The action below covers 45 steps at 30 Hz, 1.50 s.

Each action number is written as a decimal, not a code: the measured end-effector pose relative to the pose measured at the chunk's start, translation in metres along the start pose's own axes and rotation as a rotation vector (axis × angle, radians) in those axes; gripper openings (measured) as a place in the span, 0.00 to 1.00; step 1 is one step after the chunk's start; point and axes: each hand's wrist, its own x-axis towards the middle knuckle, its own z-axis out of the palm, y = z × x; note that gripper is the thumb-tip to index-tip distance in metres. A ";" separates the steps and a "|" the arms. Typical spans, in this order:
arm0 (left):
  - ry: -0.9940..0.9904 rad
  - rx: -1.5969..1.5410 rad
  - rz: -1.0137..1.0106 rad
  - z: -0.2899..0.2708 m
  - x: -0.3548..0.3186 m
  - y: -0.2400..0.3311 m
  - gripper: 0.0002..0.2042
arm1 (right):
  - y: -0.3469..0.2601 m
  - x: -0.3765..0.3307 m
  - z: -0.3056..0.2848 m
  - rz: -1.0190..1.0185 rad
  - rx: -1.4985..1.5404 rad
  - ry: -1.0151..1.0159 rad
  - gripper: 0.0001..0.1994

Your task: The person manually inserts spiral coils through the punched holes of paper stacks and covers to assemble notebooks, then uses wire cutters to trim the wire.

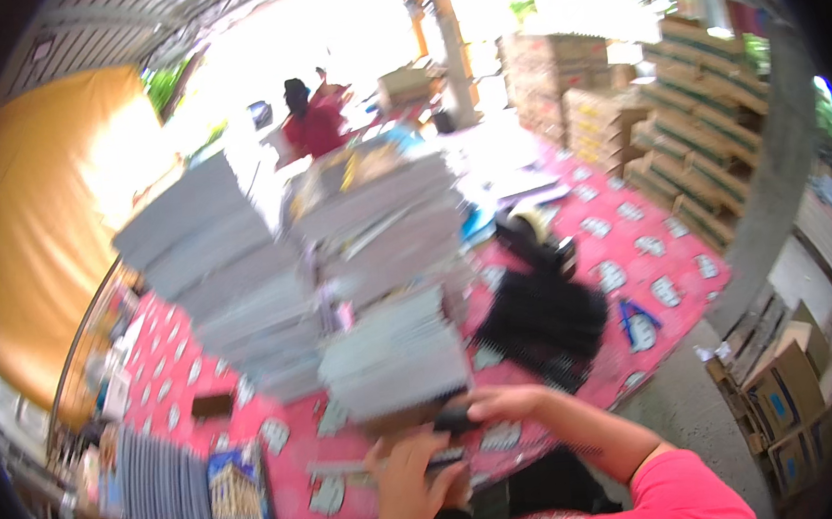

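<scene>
Hands at the foot of the notebook stacks

Stacks of grey spiral notebooks [340,274] rise from a table with a red patterned cloth [627,235]. Just in front of the nearest stack, the right hand [503,405] closes over a dark, blurred object [456,419] at the stack's base; what that object is cannot be told. Below it, the left hand [411,486] grips a thin dark item [445,460], fingers curled round it. Right of the stacks lies a heap of black spiral bindings [546,323], with blue-handled scissors [637,313] beyond. Behind the stacks a person in red [315,122] sits.
</scene>
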 end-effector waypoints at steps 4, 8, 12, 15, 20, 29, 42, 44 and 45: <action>0.030 0.045 0.048 0.001 0.003 0.003 0.07 | -0.019 -0.004 0.008 0.092 -0.225 0.153 0.31; 0.171 -0.108 -0.097 -0.002 0.001 0.008 0.12 | -0.041 -0.013 0.028 -0.125 0.036 0.128 0.33; 0.054 -0.080 -0.234 -0.005 -0.005 -0.005 0.21 | -0.033 -0.004 0.015 -0.142 -0.435 -0.036 0.30; 0.084 -0.043 -0.204 -0.005 -0.009 -0.010 0.22 | -0.048 -0.006 0.023 -0.247 -0.447 0.024 0.28; 0.130 -0.140 -0.221 -0.004 -0.013 -0.011 0.26 | -0.050 -0.003 0.028 -0.064 -0.537 0.006 0.28; 0.041 -0.343 -0.398 -0.003 -0.016 -0.025 0.37 | -0.060 0.003 0.034 -0.260 -0.549 0.040 0.29; 0.115 -0.181 -0.245 -0.019 -0.022 -0.037 0.34 | -0.059 0.030 0.039 -0.108 -0.697 0.011 0.32; 0.152 -0.119 -0.207 -0.021 -0.020 -0.037 0.34 | -0.058 0.029 0.047 -0.290 -0.331 -0.101 0.32; 0.145 -0.104 -0.208 -0.020 -0.022 -0.039 0.34 | -0.061 0.028 0.055 -0.321 -0.268 -0.166 0.31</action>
